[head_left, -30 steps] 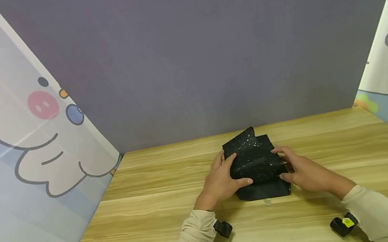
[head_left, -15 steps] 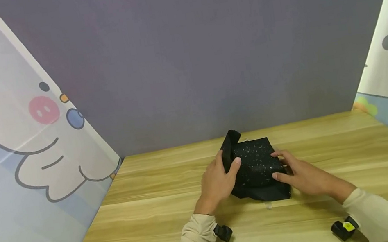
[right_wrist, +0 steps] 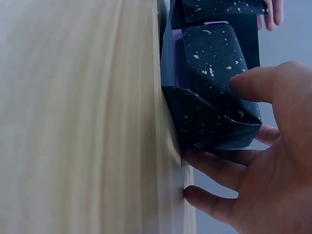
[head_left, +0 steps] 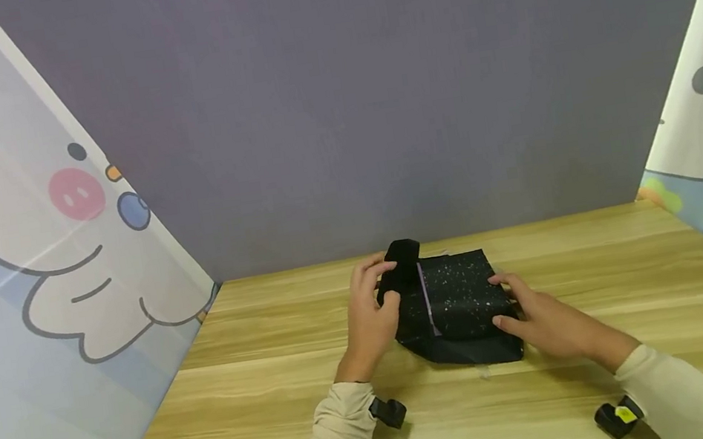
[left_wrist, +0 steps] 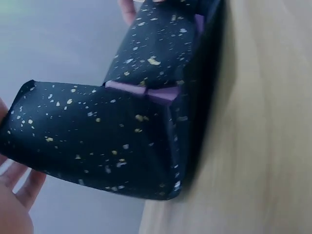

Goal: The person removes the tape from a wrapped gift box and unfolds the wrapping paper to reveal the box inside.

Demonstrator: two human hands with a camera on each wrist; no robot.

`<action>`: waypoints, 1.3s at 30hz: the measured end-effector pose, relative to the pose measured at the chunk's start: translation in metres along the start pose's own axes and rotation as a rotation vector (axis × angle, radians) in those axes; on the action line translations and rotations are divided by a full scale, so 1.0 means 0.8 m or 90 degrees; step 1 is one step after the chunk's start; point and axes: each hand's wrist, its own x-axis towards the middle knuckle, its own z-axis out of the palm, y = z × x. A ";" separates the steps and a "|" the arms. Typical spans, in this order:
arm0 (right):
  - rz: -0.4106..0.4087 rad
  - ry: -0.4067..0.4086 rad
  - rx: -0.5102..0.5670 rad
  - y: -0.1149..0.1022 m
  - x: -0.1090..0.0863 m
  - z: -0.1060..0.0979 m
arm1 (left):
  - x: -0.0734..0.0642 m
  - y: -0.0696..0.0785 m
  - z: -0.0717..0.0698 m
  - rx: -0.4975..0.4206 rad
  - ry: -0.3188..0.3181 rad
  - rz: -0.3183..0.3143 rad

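Note:
A small box wrapped in black paper with pale specks (head_left: 466, 293) lies on the table. A narrow purple strip of the box (head_left: 427, 302) shows along the paper's edge. My left hand (head_left: 368, 322) holds the loose left flap of the black wrapping paper (left_wrist: 87, 141), which stands away from the box; its fingers lie at the flap's outer edge. At the other end, my right hand (head_left: 549, 321) grips the wrapped box, thumb on its top. In the right wrist view the fingers (right_wrist: 214, 168) sit low against its folded end. Most of the box is hidden under paper.
The wood-grain table (head_left: 279, 379) spreads around the package. Behind it rises a grey panel (head_left: 335, 102). Cartoon-printed sheets (head_left: 14, 222) stand at both sides. A small clear piece (head_left: 485, 372) lies by the paper's near edge. Black wrist cameras (head_left: 388, 413) hang under both sleeves.
My left hand has drawn the paper flap leftward off the top, and the purple strip has come into sight. My right hand has stayed at the right end, its thumb shifting onto the top.

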 end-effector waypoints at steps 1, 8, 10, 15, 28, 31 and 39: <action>-0.002 -0.002 0.000 -0.001 0.001 -0.001 | 0.002 -0.001 -0.004 0.008 -0.004 0.013; 0.002 -0.005 -0.004 -0.002 0.003 -0.004 | 0.014 -0.007 -0.045 0.063 -0.120 -0.014; 0.003 -0.005 -0.002 -0.001 0.003 -0.004 | 0.016 -0.010 -0.059 0.063 -0.164 -0.075; 0.002 -0.013 -0.001 0.000 0.002 -0.002 | 0.014 -0.023 -0.094 0.061 -0.236 -0.229; 0.016 -0.027 -0.003 0.001 0.001 -0.005 | 0.005 -0.039 -0.080 0.201 -0.390 -0.323; 0.013 -0.033 -0.001 0.002 0.003 -0.004 | -0.001 -0.034 -0.066 0.243 -0.438 -0.314; 0.011 -0.019 -0.016 0.003 0.000 -0.004 | -0.009 -0.029 -0.044 0.301 -0.482 -0.293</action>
